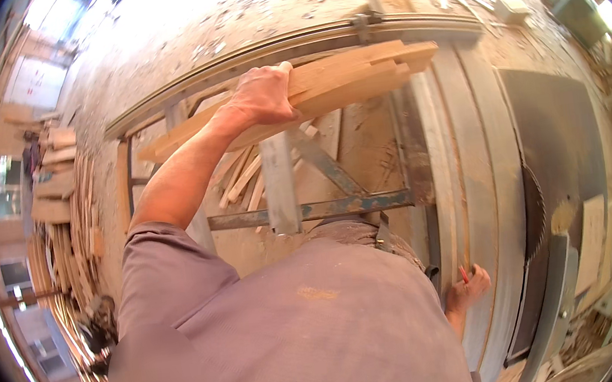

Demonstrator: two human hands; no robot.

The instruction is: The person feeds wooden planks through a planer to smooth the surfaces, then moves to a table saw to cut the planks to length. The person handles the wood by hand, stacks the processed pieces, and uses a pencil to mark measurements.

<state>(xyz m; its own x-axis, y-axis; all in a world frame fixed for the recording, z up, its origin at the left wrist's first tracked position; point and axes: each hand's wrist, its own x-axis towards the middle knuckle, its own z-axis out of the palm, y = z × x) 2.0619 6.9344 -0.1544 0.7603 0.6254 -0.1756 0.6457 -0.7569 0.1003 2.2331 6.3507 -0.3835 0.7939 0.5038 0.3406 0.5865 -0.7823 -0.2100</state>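
My left hand (265,94) is closed over the top of several pale wooden boards (360,71), stacked together. The boards lie along the metal crosscut frame (297,212), just on my side of its long fence (289,44), with their stepped ends towards the right. Low on the right, my right hand (471,290) is by the long metal sliding table (479,171) of a saw. A thin red pencil-like stick (464,274) pokes up from its curled fingers. Most of that stick is hidden by the hand.
A toothed circular saw blade (541,213) stands right of the sliding table, beside a dark tabletop (559,124). Loose wood strips (240,176) lie on the floor under the frame. Stacked timber (59,211) lines the left side. Offcuts (226,19) litter the far floor.
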